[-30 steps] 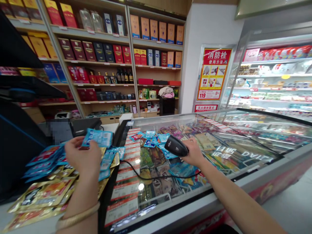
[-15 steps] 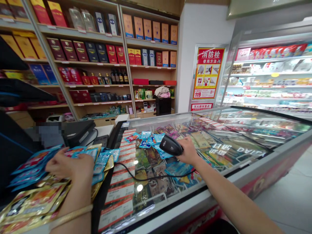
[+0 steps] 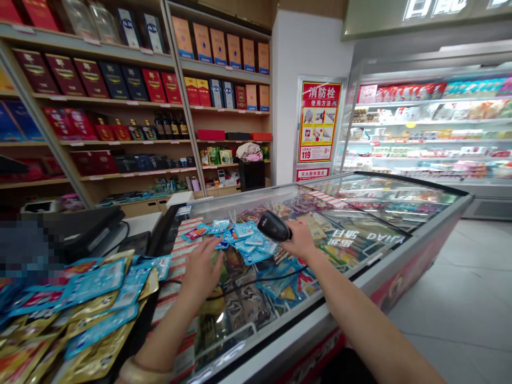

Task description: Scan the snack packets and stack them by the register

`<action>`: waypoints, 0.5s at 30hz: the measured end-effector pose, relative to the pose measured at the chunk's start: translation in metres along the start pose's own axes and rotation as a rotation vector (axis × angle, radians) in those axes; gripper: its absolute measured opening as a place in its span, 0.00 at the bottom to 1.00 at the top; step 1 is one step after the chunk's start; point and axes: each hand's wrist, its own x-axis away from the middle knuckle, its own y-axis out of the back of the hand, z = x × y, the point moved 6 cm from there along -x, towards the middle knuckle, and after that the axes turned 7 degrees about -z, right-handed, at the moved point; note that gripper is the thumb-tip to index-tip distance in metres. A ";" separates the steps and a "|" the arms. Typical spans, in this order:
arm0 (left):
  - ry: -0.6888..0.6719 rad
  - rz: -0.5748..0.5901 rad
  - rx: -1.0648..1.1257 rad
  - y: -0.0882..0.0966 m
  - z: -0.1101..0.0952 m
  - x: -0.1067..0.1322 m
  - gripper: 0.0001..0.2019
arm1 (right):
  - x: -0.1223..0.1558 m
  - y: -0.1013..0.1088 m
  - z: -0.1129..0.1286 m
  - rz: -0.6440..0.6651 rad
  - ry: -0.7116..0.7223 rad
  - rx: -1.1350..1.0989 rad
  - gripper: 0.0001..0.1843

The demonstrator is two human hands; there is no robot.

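Observation:
My right hand (image 3: 300, 237) grips a black barcode scanner (image 3: 274, 226) by its handle, above the glass lid of a chest freezer (image 3: 248, 333). To its left, a loose pile of small blue packets (image 3: 250, 240) lies on the glass. My left hand (image 3: 203, 266) reaches over the lid at the pile's near left side, its fingers extended and apart with nothing seen in them. Whether the fingertips touch a packet is unclear. A heap of blue packets (image 3: 96, 282) and gold packets (image 3: 102, 349) covers the counter at the left.
The scanner's black cable (image 3: 264, 279) runs across the glass toward the left. Behind the counter packets sits a black device (image 3: 88, 226). Shelves of boxed bottles (image 3: 150, 136) line the back wall. A lit refrigerated display (image 3: 432, 133) stands at the far right.
My left hand has moved right, from the counter heap to over the freezer lid. The scanner stays in my right hand. The view has turned right.

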 end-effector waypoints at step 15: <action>-0.210 0.453 -0.079 -0.055 -0.024 0.026 0.21 | 0.001 -0.004 0.007 0.075 0.018 0.019 0.09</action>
